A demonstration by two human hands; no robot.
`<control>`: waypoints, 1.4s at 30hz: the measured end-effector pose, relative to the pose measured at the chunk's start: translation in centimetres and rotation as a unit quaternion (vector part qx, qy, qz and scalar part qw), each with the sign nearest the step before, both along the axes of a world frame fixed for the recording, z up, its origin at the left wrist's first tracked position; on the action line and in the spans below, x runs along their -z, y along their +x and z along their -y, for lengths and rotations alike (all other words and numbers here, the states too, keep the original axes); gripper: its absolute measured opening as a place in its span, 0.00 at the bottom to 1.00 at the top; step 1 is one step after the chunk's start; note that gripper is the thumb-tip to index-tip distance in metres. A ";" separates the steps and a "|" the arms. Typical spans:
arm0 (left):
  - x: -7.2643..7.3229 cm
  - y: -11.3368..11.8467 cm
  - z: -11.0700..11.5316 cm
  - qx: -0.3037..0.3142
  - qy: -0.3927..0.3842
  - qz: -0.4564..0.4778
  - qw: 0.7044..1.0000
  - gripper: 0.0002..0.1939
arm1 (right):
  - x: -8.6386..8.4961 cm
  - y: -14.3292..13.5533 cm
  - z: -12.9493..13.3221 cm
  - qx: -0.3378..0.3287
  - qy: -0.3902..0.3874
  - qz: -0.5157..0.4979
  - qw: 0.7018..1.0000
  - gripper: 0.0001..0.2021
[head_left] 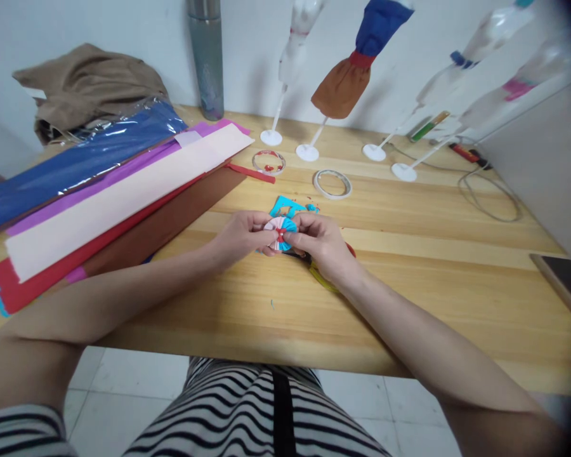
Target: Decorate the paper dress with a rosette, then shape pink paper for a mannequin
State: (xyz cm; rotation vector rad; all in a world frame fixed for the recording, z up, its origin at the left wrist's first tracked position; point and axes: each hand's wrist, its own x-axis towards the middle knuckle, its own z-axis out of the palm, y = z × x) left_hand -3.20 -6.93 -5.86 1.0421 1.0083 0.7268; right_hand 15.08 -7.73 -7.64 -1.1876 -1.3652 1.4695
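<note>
Between both hands is a small round paper rosette (285, 225), pleated, half pale pink and half light blue, with a red centre. My left hand (248, 233) grips its left edge, thumb on the front. From the right, my right hand (320, 241) pinches it with the thumb close to the red middle. Under and beside the right hand lie scissors (321, 277) with yellow and red handles, partly covered. Just beyond the rosette, a cut piece of light blue paper (288, 206) lies among tiny scraps on the wooden table (247, 311).
Coloured paper sheets (128, 197) are stacked at left, beside brown cloth (99, 89). Two tape rolls (332, 184) lie past the hands. Behind stand a flask (206, 70) and several bottle figures on white stands, one in blue and brown paper (345, 82). A phone (564, 282) lies right.
</note>
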 end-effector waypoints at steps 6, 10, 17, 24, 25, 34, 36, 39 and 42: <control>-0.4 0.3 0.1 -0.009 -0.016 -0.009 1.000 0.04 | -0.3 -0.1 0.1 0.006 -0.008 0.003 1.000 0.18; -0.2 0.2 0.1 -0.002 -0.006 -0.007 1.000 0.05 | -0.4 -0.3 0.1 0.010 0.012 0.009 1.000 0.17; 0.2 0.0 0.1 0.007 -0.003 0.025 1.000 0.02 | -0.1 -0.3 0.2 0.011 0.023 0.010 1.000 0.14; 0.4 -0.1 0.0 0.003 -0.016 0.035 0.999 0.02 | -0.2 -0.1 0.2 0.017 0.022 0.025 0.999 0.12; 0.5 -0.1 0.0 0.004 -0.014 0.034 0.999 0.05 | -0.2 0.0 0.1 0.019 0.024 0.026 0.999 0.12; 0.6 -0.3 0.1 0.019 0.017 0.030 0.999 0.06 | -0.2 0.2 0.1 0.006 0.014 -0.005 1.000 0.17; 0.8 -0.3 0.1 0.011 0.012 0.054 0.998 0.07 | -0.1 0.4 0.1 0.012 0.018 -0.011 1.000 0.19; 1.3 -0.4 0.0 -0.003 -0.003 0.106 0.994 0.09 | -0.1 0.5 0.1 0.026 0.038 -0.020 0.999 0.21; 1.9 -0.6 -0.2 -0.019 -0.013 0.150 0.988 0.12 | -0.2 0.3 0.2 0.024 0.057 -0.025 0.998 0.18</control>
